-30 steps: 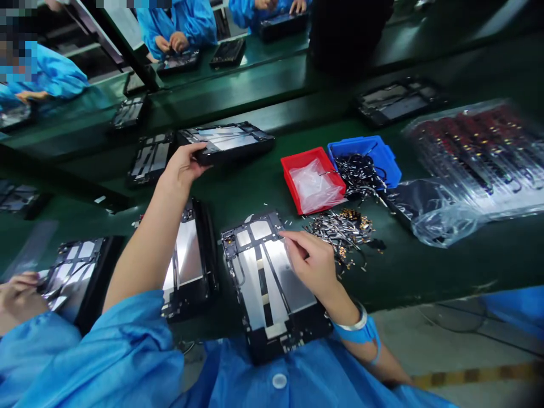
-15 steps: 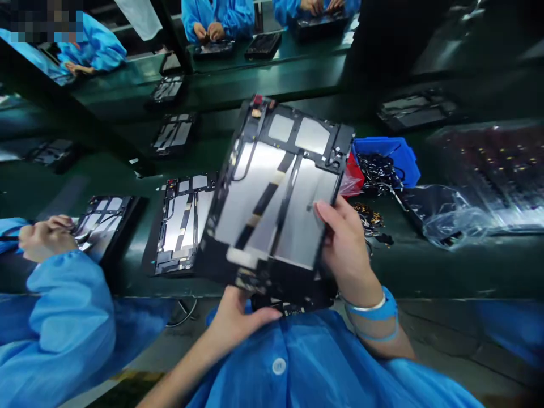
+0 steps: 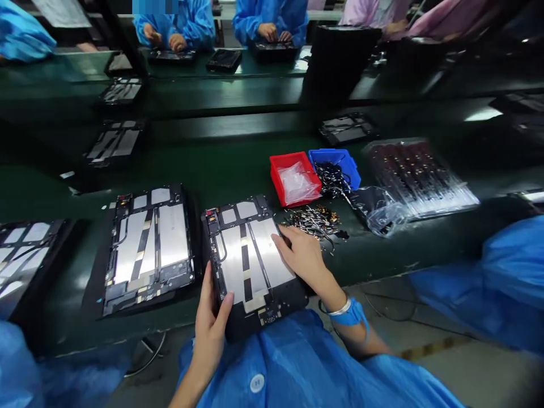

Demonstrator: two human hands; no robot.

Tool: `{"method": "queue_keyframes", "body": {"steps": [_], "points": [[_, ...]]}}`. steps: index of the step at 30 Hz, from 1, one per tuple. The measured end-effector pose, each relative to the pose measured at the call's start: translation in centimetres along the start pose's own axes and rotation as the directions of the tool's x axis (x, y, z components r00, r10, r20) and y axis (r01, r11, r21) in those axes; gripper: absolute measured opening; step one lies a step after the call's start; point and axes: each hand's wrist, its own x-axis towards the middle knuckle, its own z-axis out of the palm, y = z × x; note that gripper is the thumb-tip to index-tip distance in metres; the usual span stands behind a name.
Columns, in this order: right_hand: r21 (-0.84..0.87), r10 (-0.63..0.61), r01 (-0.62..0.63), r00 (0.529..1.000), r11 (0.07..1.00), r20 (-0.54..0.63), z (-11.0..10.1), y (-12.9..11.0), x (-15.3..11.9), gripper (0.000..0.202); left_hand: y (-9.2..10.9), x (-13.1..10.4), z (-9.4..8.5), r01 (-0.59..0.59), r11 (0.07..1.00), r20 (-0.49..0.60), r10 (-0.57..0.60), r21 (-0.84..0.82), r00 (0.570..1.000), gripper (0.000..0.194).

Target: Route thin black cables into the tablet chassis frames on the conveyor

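An opened tablet (image 3: 278, 266), its silver battery plates and dark ribbon cables facing up, is between my hands at the front edge of the bench. My left hand (image 3: 212, 320) grips its lower left side, thumb on top and fingers along the edge. On the right side, my right hand (image 3: 304, 255) has its thumb over the silver plate, with the other fingers partly hidden. Just left lies a second opened tablet (image 3: 172, 241) on a dark sheet. Beyond my right hand is a pile of small cable parts (image 3: 312, 221).
A red bin (image 3: 276, 178) holds clear plastic bags; the blue bin (image 3: 355, 175) beside it holds black cables. Clear plastic trays (image 3: 425, 175) lie to the right. Another tablet (image 3: 25, 249) is at far left. Across the bench, people in blue sleeves (image 3: 195, 22) handle devices.
The tablet in my hands has come down from a raised, tilted pose to the bench front. My left hand has shifted from its bottom edge to its left side. The view has swung right.
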Motion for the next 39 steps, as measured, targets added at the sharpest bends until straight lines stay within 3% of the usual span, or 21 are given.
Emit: {"method": "queue_keyframes", "body": {"steps": [3,5,6,8,9,10,12,15,17,21,22,24,26,28,30,33,36,39], "points": [[-0.02,-0.044,0.043,0.998,0.999,-0.05,-1.1,1.2,-0.4,0.026,0.4,0.9,0.4,-0.004,1.0,0.003,0.004,0.027,1.0,0.067],[0.02,-0.022,0.027,0.978,0.999,-0.209,-2.5,2.9,0.0,0.025,0.8,1.3,0.3,-0.016,0.999,0.005,0.015,0.04,1.0,0.065],[0.019,0.018,-0.013,0.945,1.0,-0.328,-3.3,4.0,0.4,0.025,1.0,1.5,0.3,-0.019,0.999,0.003,0.019,0.045,1.0,0.063],[-0.021,0.128,-0.169,0.818,0.985,-0.561,-5.2,6.3,1.5,0.024,1.4,1.9,0.1,-0.007,0.999,-0.004,0.007,0.047,1.0,0.06],[-0.037,0.182,-0.264,0.752,0.964,-0.633,-6.1,7.3,2.3,0.022,1.6,2.2,0.0,0.004,0.999,-0.006,-0.004,0.047,1.0,0.058],[-0.04,0.234,-0.344,0.716,0.938,-0.657,-7.0,8.2,3.2,0.019,1.7,2.5,-0.2,0.014,0.999,-0.002,-0.014,0.044,1.0,0.056],[-0.051,0.328,-0.445,0.728,0.894,-0.602,-8.3,9.3,4.8,0.014,1.9,3.1,-0.5,0.024,0.999,0.025,-0.025,0.037,0.999,0.054],[-0.071,0.39,-0.479,0.784,0.875,-0.483,-9.4,9.5,6.3,0.007,2.2,3.8,-0.7,0.003,0.998,0.046,-0.006,0.061,0.999,0.051],[-0.051,0.345,-0.436,0.773,0.898,-0.533,-9.8,9.3,6.1,0.009,2.5,4.0,-0.7,-0.018,0.993,0.056,0.011,0.115,0.998,0.052],[-0.09,0.129,-0.305,0.628,0.948,-0.767,-10.1,8.9,4.6,0.014,4.1,3.5,-0.1,-0.174,0.934,0.128,0.14,0.311,0.982,0.061],[-0.128,0.078,-0.28,0.623,0.951,-0.778,-10.0,8.8,4.3,0.015,4.7,3.3,0.2,-0.252,0.896,0.134,0.218,0.364,0.967,0.065],[-0.204,0.0,-0.231,0.66,0.951,-0.752,-9.3,8.4,4.0,0.017,6.1,3.1,0.9,-0.415,0.805,0.145,0.392,0.424,0.909,0.068],[-0.279,-0.109,-0.145,0.681,0.949,-0.725,-8.3,7.3,3.6,0.018,7.4,3.2,1.8,-0.556,0.737,0.178,0.532,0.384,0.828,0.065],[-0.368,-0.276,-0.006,0.65,0.93,-0.708,-7.1,5.7,3.1,0.015,8.5,3.9,2.8,-0.621,0.737,0.255,0.567,0.268,0.783,0.051],[-0.461,-0.472,0.179,0.578,0.869,-0.666,-5.9,3.7,2.3,0.009,9.3,4.9,4.0,-0.552,0.821,0.356,0.477,0.148,0.804,0.034],[-0.515,-0.663,0.417,0.486,0.749,-0.57,-4.4,1.2,0.9,0.015,10.0,6.5,5.6,-0.207,0.978,0.486,0.2,-0.04,0.851,0.03],[-0.504,-0.74,0.542,0.462,0.672,-0.489,-3.5,-0.3,-0.1,0.015,10.0,7.4,6.5,0.086,0.965,0.535,0.061,-0.247,0.843,0.033],[-0.475,-0.761,0.597,0.463,0.646,-0.454,-2.9,-0.9,-0.3,0.013,9.6,7.7,6.6,0.171,0.932,0.506,0.015,-0.32,0.862,0.029]]}}
